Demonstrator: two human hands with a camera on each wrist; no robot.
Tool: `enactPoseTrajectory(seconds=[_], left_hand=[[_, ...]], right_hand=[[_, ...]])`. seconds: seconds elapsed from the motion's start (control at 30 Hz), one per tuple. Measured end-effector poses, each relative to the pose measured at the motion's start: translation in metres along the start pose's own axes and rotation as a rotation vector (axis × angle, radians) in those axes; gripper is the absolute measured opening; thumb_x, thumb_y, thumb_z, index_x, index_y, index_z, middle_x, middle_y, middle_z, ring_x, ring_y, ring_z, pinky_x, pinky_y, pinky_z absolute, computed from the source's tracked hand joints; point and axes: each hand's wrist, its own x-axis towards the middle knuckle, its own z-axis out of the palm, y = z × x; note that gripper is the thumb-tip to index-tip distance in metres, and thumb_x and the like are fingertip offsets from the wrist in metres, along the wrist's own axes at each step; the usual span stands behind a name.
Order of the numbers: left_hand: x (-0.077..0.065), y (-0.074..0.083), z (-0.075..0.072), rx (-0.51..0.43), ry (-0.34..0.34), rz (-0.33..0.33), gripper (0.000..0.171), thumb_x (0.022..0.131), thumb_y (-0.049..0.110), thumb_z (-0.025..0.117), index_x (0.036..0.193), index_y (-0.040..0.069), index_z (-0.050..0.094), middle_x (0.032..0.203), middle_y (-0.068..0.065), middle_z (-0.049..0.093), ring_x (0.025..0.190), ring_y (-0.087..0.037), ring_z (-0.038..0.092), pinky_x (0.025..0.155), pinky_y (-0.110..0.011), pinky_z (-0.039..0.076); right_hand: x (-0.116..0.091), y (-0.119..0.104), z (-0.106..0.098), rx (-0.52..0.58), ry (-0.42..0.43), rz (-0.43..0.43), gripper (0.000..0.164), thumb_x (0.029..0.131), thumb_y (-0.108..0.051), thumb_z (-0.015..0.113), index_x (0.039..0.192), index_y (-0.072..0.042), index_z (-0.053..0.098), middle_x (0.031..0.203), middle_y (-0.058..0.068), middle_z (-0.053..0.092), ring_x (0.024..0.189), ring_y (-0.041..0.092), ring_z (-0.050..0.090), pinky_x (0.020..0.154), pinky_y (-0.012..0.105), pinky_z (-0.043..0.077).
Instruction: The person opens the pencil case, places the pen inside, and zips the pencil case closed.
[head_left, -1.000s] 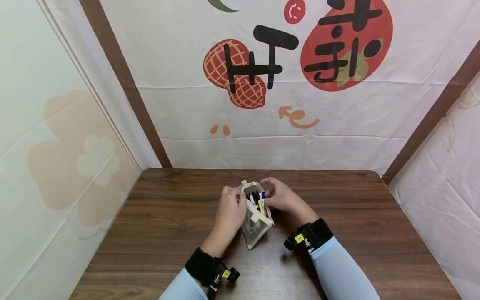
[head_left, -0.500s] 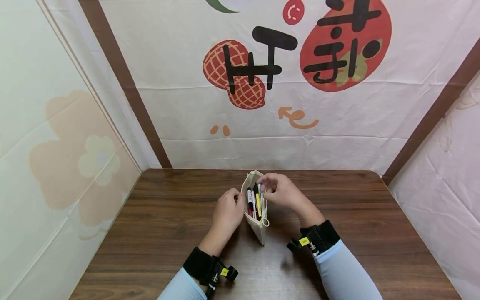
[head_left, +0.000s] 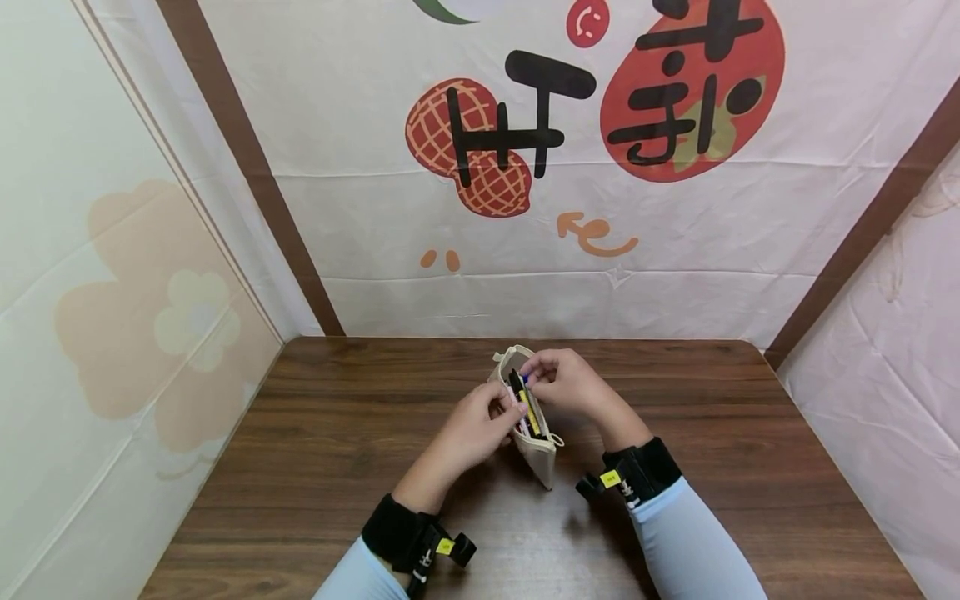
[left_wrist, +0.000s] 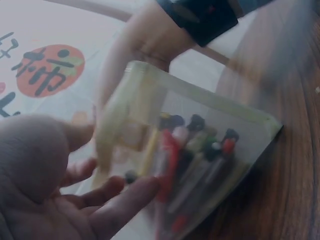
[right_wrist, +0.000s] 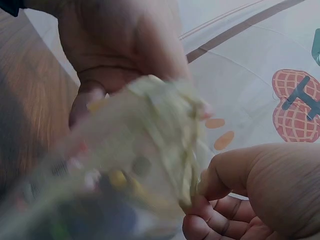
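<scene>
A small cream pencil pouch [head_left: 538,450] stands on the brown wooden table [head_left: 315,433], its mouth open, with several pens [head_left: 527,406] inside. My left hand [head_left: 501,408] grips the pouch's left side between thumb and fingers. My right hand [head_left: 531,372] pinches the far top edge of the mouth. In the left wrist view the see-through pouch [left_wrist: 200,160] shows red, black and green pens against my left fingers [left_wrist: 125,200]. The right wrist view is blurred; the pouch [right_wrist: 145,150] hangs between both hands there.
White printed cloth walls [head_left: 525,208] close in the table on the back and both sides. Bare wood [head_left: 750,433] lies right and left of the hands. Black wrist straps sit on both light blue sleeves [head_left: 690,533].
The pouch has shifted a little to the right and leans more. My left hand followed it rightward, and my right hand stayed at the mouth's top edge.
</scene>
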Motion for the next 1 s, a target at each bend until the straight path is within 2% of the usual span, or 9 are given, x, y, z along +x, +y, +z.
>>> enactPoseTrajectory(seconds=[0.13, 0.23, 0.4, 0.6, 0.73, 0.83, 1.0], left_hand=[[-0.005, 0.005, 0.001, 0.088, -0.063, 0.06, 0.044, 0.096, 0.044, 0.093, 0.109, 0.013, 0.064, 0.114, -0.008, 0.064, 0.101, -0.024, 0.065, 0.083, -0.033, 0.052], [-0.008, 0.01, 0.007, 0.134, -0.063, 0.07, 0.059, 0.085, 0.042, 0.103, 0.116, 0.011, 0.064, 0.119, -0.007, 0.066, 0.11, -0.028, 0.066, 0.089, -0.036, 0.053], [-0.011, 0.016, 0.02, 0.176, 0.011, 0.057, 0.073, 0.078, 0.035, 0.108, 0.127, 0.009, 0.06, 0.124, -0.009, 0.071, 0.112, -0.028, 0.07, 0.092, -0.041, 0.057], [-0.014, 0.019, 0.034, 0.179, 0.102, 0.016, 0.093, 0.075, 0.041, 0.11, 0.143, 0.012, 0.054, 0.132, -0.01, 0.071, 0.116, -0.026, 0.07, 0.097, -0.049, 0.06], [-0.014, 0.018, 0.04, 0.238, 0.146, -0.004, 0.083, 0.081, 0.041, 0.104, 0.141, 0.013, 0.054, 0.129, -0.011, 0.072, 0.104, -0.025, 0.071, 0.085, -0.046, 0.06], [-0.013, 0.016, 0.04, 0.245, 0.156, 0.006, 0.068, 0.085, 0.026, 0.096, 0.135, 0.01, 0.054, 0.126, -0.015, 0.071, 0.097, -0.025, 0.068, 0.079, -0.043, 0.058], [-0.008, 0.011, 0.035, 0.171, 0.177, 0.008, 0.061, 0.08, 0.005, 0.087, 0.132, 0.005, 0.056, 0.133, -0.019, 0.063, 0.111, -0.03, 0.065, 0.092, -0.046, 0.058]], right_hand=[[0.0, 0.0, -0.002, 0.012, 0.019, 0.032, 0.021, 0.102, -0.002, 0.068, 0.118, 0.0, 0.081, 0.099, 0.009, 0.078, 0.083, 0.014, 0.068, 0.075, 0.028, 0.057], [0.0, 0.001, -0.004, 0.04, 0.029, 0.055, 0.02, 0.103, -0.003, 0.067, 0.117, 0.001, 0.08, 0.099, 0.01, 0.077, 0.08, 0.015, 0.069, 0.073, 0.029, 0.059], [0.001, 0.002, -0.005, 0.061, 0.044, 0.097, 0.019, 0.102, -0.004, 0.068, 0.115, -0.001, 0.081, 0.097, 0.009, 0.078, 0.078, 0.017, 0.07, 0.073, 0.032, 0.061], [0.002, 0.004, -0.003, 0.074, 0.101, 0.155, 0.019, 0.099, -0.003, 0.07, 0.113, -0.004, 0.083, 0.092, 0.007, 0.077, 0.077, 0.019, 0.072, 0.072, 0.035, 0.061], [0.002, 0.005, -0.003, 0.095, 0.115, 0.164, 0.02, 0.099, -0.001, 0.069, 0.115, 0.0, 0.081, 0.09, 0.007, 0.075, 0.076, 0.018, 0.072, 0.076, 0.043, 0.065], [0.003, 0.006, -0.003, 0.116, 0.144, 0.163, 0.022, 0.097, 0.001, 0.067, 0.115, 0.003, 0.08, 0.089, 0.007, 0.075, 0.077, 0.022, 0.073, 0.079, 0.048, 0.066], [0.004, 0.009, -0.003, 0.134, 0.163, 0.166, 0.024, 0.096, 0.002, 0.066, 0.115, 0.003, 0.079, 0.088, 0.007, 0.074, 0.081, 0.029, 0.075, 0.079, 0.05, 0.065]])
